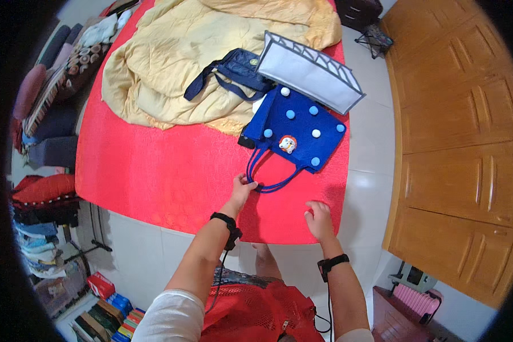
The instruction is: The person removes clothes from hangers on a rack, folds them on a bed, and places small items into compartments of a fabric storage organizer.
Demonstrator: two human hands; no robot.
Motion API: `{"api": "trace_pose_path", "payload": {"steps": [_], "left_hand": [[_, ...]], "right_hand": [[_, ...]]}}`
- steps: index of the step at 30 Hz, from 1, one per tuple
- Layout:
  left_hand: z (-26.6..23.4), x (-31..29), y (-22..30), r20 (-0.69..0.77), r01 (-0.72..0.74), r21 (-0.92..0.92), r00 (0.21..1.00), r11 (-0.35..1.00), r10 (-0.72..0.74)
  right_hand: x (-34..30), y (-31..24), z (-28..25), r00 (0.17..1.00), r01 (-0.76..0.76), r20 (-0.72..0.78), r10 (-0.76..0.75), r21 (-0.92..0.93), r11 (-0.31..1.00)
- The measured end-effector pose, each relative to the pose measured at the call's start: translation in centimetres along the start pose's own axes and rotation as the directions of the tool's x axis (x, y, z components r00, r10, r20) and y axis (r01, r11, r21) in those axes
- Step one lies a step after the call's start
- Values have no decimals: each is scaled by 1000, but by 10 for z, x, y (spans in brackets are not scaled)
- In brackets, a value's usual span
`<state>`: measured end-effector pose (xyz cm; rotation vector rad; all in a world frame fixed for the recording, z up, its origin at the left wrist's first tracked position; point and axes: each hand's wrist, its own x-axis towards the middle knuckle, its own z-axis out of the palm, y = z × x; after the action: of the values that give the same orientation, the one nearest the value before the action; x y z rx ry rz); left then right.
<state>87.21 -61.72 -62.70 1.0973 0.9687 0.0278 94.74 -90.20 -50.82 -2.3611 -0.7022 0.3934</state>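
Observation:
A blue felt tote bag lies on the red bed cover, its handles toward me. White and light-blue pompoms and a round animal-face patch decorate its front. My left hand is closed around the loop of the bag's handles. To the right, my right hand hovers near the bed's front edge with nothing in it, its fingers loosely bent and the thumb apart. A white storage box with dark trim rests against the bag's far side. Beside it lies a navy strap bag.
A crumpled yellow quilt covers the bed's far part. Wooden cabinets line the right side, across a strip of tiled floor. Folded clothes and a rack are at left; books lie lower left. A pink suitcase stands lower right.

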Motion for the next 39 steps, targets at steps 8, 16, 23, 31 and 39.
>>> {"api": "trace_pose_path", "payload": {"steps": [8,16,23,31,39], "left_hand": [[51,-32,5,129,70,-88,990,994,-58],[94,-103,84,344,-401,-4,860,916,377],[53,-156,161,548,-632,127,687,764,477],[-51,-209,211,562,-709,171,641,685,523],[-172,-195,184,-58,-579,469,734,667,677]], "right_hand": [[44,59,35,970,-160,-121,211,334,929],[103,17,-14,644,-578,253,722,779,243],[122,14,-4,686,-374,474,552,880,-292],[116,-119,103,883,-183,191,428,981,-61],[117,-251,156,903,-429,403,147,859,280]]}}
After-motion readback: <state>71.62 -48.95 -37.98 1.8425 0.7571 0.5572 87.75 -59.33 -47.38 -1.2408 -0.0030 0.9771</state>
